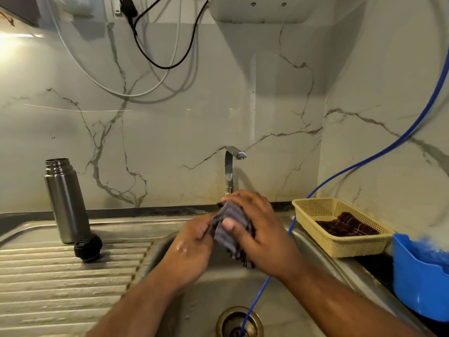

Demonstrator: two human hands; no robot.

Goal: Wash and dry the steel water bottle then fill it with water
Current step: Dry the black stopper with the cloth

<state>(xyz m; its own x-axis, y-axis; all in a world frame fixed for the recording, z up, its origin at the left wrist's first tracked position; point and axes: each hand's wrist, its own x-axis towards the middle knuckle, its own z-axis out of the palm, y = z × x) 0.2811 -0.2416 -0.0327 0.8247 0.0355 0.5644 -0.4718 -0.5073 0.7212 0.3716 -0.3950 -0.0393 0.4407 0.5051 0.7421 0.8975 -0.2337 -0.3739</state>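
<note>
The steel water bottle (65,200) stands upright and uncapped on the ribbed drainboard at the left. Its black cap (88,248) lies beside the bottle's base. Over the sink basin (211,293) both my hands hold a grey striped cloth (229,233). My left hand (192,249) grips the cloth's left edge, and my right hand (257,229) wraps around it with the thumb pressed on the front. The tap (230,166) rises just behind my hands; no water stream is visible.
A beige plastic basket (340,244) with a dark checked cloth (345,224) sits right of the sink. A blue tub (420,276) stands at the far right. A thin blue hose (255,302) runs down into the drain (239,322). Cables hang on the marble wall.
</note>
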